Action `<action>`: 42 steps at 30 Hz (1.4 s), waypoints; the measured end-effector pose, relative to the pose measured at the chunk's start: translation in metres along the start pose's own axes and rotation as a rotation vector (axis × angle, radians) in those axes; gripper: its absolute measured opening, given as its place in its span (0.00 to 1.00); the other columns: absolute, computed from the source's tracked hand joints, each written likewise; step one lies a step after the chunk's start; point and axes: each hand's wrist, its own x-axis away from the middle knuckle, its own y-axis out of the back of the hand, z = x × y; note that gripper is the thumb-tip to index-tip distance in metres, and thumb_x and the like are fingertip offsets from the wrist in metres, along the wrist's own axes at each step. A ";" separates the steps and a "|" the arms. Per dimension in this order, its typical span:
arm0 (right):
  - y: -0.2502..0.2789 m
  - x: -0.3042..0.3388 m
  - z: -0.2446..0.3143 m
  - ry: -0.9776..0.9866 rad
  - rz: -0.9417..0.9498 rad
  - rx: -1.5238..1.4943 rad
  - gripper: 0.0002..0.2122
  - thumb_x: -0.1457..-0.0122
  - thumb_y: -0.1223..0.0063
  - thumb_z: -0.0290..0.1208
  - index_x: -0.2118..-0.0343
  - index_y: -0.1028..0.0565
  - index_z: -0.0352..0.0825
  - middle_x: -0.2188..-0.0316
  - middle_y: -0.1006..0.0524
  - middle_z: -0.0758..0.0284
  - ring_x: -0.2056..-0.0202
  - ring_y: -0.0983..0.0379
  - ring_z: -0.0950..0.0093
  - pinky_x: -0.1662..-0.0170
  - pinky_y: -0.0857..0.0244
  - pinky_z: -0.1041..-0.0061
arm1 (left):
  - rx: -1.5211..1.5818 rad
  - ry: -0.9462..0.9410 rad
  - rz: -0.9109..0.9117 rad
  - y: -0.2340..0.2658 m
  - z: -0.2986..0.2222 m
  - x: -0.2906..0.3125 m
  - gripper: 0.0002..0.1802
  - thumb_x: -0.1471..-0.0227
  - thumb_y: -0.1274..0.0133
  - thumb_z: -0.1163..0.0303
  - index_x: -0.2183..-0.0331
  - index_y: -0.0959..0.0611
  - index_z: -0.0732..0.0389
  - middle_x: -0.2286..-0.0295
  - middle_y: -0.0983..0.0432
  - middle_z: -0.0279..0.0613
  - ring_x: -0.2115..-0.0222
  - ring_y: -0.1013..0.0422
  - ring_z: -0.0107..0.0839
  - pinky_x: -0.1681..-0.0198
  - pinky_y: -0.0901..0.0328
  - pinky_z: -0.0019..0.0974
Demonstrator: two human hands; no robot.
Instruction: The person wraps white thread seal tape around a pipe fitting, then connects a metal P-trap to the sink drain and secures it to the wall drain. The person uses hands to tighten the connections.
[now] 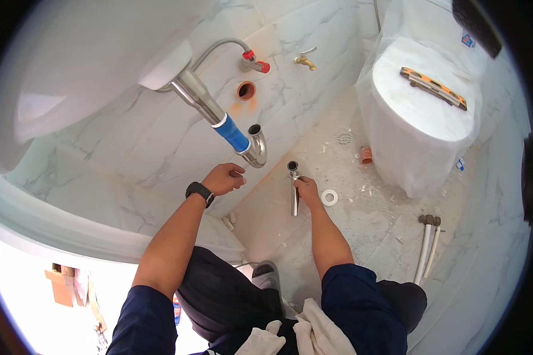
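Under the white sink (89,65) hangs a chrome drain pipe (196,97) with a blue-wrapped section (231,134). A curved chrome trap (257,149) is at its lower end, its open mouth facing up. My left hand (224,178), with a watch on the wrist, is just below the trap, fingers curled; whether it touches or holds anything I cannot make out. In my right hand (305,188) is a chrome pipe piece (294,198), upright with a collar and open end at the top. A white ring (330,197) lies on the floor beside that hand.
An orange-rimmed drain hole (246,90), a red-handled valve (256,63) and a brass tap (304,61) are on the marble wall. At right stands a plastic-wrapped toilet (420,118) bearing an orange-black tool (434,89). A hammer (427,242) lies near the right wall. A floor drain (344,138) is behind.
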 end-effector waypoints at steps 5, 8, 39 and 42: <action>-0.018 0.014 0.039 -0.103 0.499 -0.656 0.08 0.44 0.44 0.27 0.62 0.22 0.30 0.74 0.27 0.69 0.74 0.29 0.75 0.66 0.23 0.66 | -0.101 -0.222 -0.062 -0.020 0.001 -0.016 0.36 0.57 0.27 0.63 0.48 0.21 0.66 0.55 0.21 0.47 0.59 0.22 0.36 0.58 0.25 0.37; -0.040 0.025 0.063 -0.113 0.591 -0.723 0.12 0.41 0.46 0.26 0.55 0.25 0.28 0.72 0.27 0.66 0.72 0.26 0.72 0.68 0.19 0.63 | -0.248 -0.259 -0.151 -0.031 -0.004 -0.019 0.37 0.61 0.25 0.68 0.49 0.21 0.66 0.52 0.21 0.50 0.55 0.22 0.40 0.55 0.25 0.39; -0.045 0.040 0.074 -0.218 0.907 -0.799 0.11 0.41 0.44 0.33 0.59 0.26 0.32 0.70 0.22 0.62 0.73 0.22 0.68 0.68 0.24 0.68 | 0.347 -0.045 0.116 -0.007 0.014 -0.022 0.23 0.38 0.43 0.67 0.43 0.21 0.59 0.51 0.21 0.41 0.53 0.24 0.31 0.46 0.29 0.39; -0.048 0.038 0.069 -0.156 0.919 -0.797 0.10 0.40 0.44 0.33 0.61 0.25 0.32 0.71 0.22 0.62 0.73 0.22 0.68 0.67 0.24 0.68 | 0.417 -0.041 0.145 -0.006 0.020 -0.026 0.23 0.37 0.45 0.66 0.42 0.22 0.60 0.50 0.22 0.41 0.53 0.24 0.32 0.47 0.28 0.39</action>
